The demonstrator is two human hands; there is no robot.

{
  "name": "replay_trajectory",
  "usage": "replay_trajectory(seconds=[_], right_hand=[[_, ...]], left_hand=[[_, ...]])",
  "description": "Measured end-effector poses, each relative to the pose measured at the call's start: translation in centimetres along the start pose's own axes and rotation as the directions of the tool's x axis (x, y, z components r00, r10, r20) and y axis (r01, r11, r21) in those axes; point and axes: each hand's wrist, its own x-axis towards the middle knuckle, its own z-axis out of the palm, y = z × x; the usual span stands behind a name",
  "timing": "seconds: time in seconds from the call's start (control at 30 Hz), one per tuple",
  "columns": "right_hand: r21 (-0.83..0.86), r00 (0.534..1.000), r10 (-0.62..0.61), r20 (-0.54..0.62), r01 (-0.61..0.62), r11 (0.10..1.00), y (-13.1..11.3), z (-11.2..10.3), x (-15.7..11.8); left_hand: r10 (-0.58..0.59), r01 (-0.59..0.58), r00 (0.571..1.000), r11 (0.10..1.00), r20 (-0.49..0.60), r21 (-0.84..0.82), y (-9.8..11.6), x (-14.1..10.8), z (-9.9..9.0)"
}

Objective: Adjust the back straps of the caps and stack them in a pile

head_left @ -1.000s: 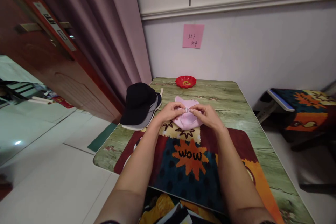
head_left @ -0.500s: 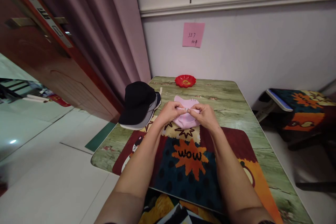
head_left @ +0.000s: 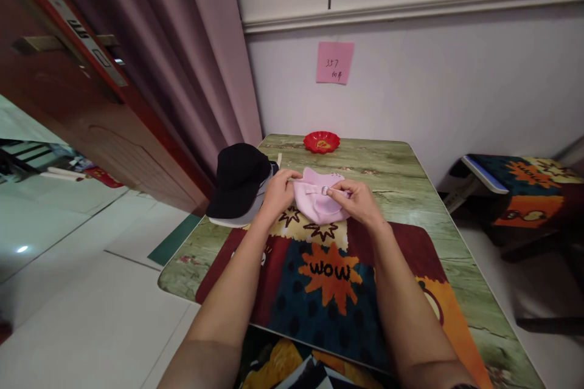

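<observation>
A pale pink baseball cap lies on the table with its back opening and strap towards me and its brim pointing away. My right hand is closed, thumb and fingers pinching the strap beside a small silver buckle. At the cap's left side, my left hand grips the edge with its fingertips; the thumb is partly hidden. Just left of that hand sits a stack of caps, a black cap on top and a grey brim showing beneath.
A red scalloped dish stands at the back of the wood-patterned table. A colourful mat covers its front. To the left are a curtain and a wooden door; a wall with a pink note rises behind.
My left hand has moved left from the buckle to the cap's left edge. My right hand stays at the strap, and more of the buckle and strap shows.
</observation>
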Motion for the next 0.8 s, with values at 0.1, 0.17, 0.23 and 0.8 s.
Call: replay_trajectory(seconds=[0.1,0.17,0.23,0.8], right_hand=[[0.047,0.999,-0.006,0.052,0.003,0.999,-0.2,0.0,-0.1],[0.053,0.997,-0.020,0.078,0.016,0.998,-0.3,-0.1,-0.1],[0.054,0.995,-0.028,0.096,0.023,0.998,0.0,-0.3,0.0],[0.194,0.999,0.016,0.044,-0.025,0.981,8.4,-2.8,-1.1]], left_hand=[[0.067,-0.079,0.989,0.993,0.134,0.087,-1.0,-0.2,0.1],[0.085,-0.105,0.973,0.991,0.217,0.085,-1.3,-0.2,0.3],[0.098,-0.122,0.956,0.990,0.276,0.069,-1.5,-0.2,0.5],[-0.106,0.026,0.990,0.785,-0.094,-0.618,2.7,0.8,-0.9]])
